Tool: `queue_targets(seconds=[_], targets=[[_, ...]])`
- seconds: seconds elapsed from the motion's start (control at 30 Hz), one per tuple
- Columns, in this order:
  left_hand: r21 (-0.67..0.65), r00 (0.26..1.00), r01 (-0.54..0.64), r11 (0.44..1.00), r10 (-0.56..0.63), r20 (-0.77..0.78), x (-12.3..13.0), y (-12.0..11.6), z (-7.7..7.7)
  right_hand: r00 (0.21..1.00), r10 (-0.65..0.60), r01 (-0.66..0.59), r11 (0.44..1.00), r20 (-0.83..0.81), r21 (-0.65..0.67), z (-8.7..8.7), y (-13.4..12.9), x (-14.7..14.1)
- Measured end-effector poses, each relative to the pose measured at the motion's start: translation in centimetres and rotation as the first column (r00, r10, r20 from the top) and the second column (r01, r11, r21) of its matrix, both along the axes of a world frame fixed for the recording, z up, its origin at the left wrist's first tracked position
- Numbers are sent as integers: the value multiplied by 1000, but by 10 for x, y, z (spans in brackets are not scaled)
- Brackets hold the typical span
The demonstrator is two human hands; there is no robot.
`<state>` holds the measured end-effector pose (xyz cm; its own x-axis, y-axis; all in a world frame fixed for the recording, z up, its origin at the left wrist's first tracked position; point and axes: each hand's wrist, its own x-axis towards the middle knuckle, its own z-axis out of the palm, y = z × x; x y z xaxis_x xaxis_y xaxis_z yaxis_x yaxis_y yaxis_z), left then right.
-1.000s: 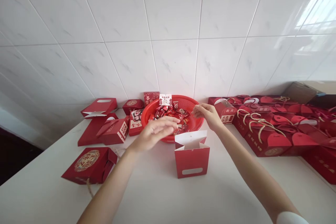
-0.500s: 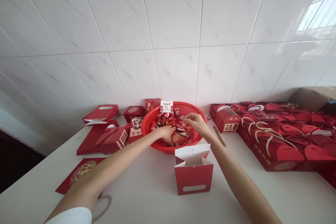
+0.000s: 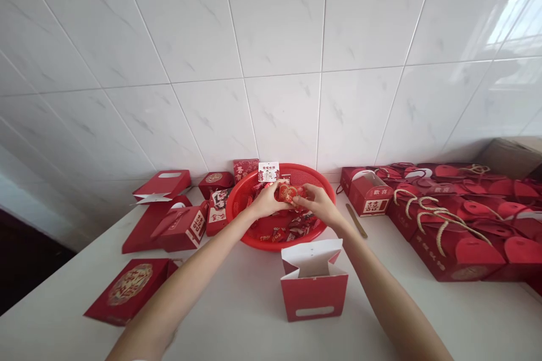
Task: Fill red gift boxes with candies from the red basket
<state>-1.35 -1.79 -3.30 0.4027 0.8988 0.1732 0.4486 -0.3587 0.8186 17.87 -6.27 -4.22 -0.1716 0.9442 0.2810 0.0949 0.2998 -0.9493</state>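
Observation:
Over the red plastic basket [image 3: 235, 224], my left hand [image 3: 267, 201] grips a red heart-shaped sweet [image 3: 288, 193] with gold print. My right hand [image 3: 319, 205] meets it from the other side, its fingers closed on the same red-and-gold piece or on another touching it; the two cannot be told apart. Below them, red-wrapped sweets [image 3: 279, 233] lie in the basket. Between my forearms and nearer to me stands a red gift box [image 3: 314, 296] with its top open and white inside.
Red boxes [image 3: 182, 228] stand at the left, one with a gold emblem [image 3: 129, 285] closer to me. Rows of red boxes with rope handles [image 3: 453, 248] fill the right side. A thin brown strip [image 3: 356, 221] lies right of the basket. A tiled wall [image 3: 283, 118] rises behind.
My left hand has come up out of the sweets with the heart-shaped piece. My right hand has lowered slightly and closed in beside it. The emblem box at the left has shifted.

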Motion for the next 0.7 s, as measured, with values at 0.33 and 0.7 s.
queue_targets(seconds=[0.33,0.7], targets=[[-280,944,-44,959,132,302,-2,3,6,930,-318,324,946,-183,-1,-18,14,0],[-579,827,63,813,283,487,-2,7,9,913,-308,311,950,-268,-30,-16,13,0]])
